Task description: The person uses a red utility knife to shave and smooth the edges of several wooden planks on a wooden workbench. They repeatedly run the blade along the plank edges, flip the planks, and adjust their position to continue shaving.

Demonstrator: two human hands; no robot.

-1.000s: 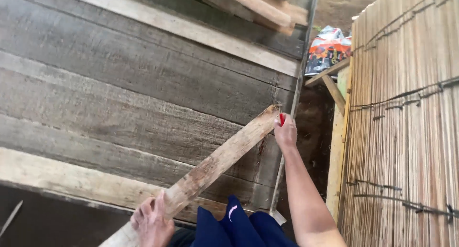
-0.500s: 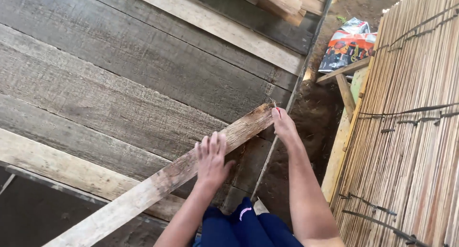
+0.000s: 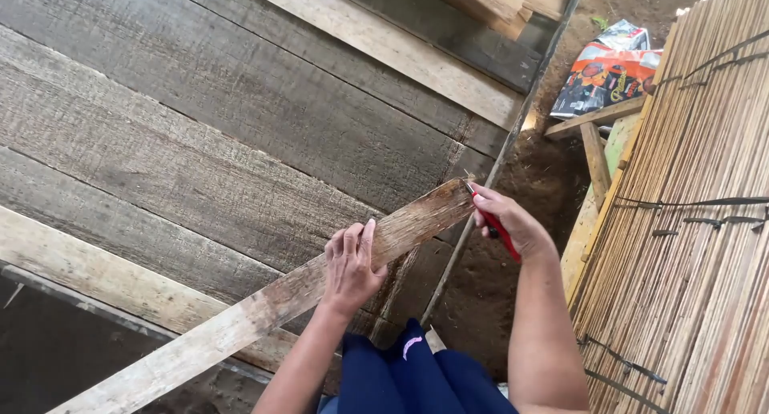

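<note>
Plank floor (image 3: 200,126), left hand (image 3: 350,263) flat on wood strip (image 3: 264,302), right hand (image 3: 509,222) grip pinching red pencil (image 3: 495,222) at strip's end

Head camera looks steeply down, close.

long weathered wooden slat (image 3: 272,306) lying diagonal across grey planks; red pencil (image 3: 495,224) tip at its upper end.

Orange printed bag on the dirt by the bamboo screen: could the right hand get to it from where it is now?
Probably yes, with a long stretch. The right hand grips a red pencil at the plank's end; bare dirt lies between it and the orange bag, with only a wooden brace alongside.
</note>
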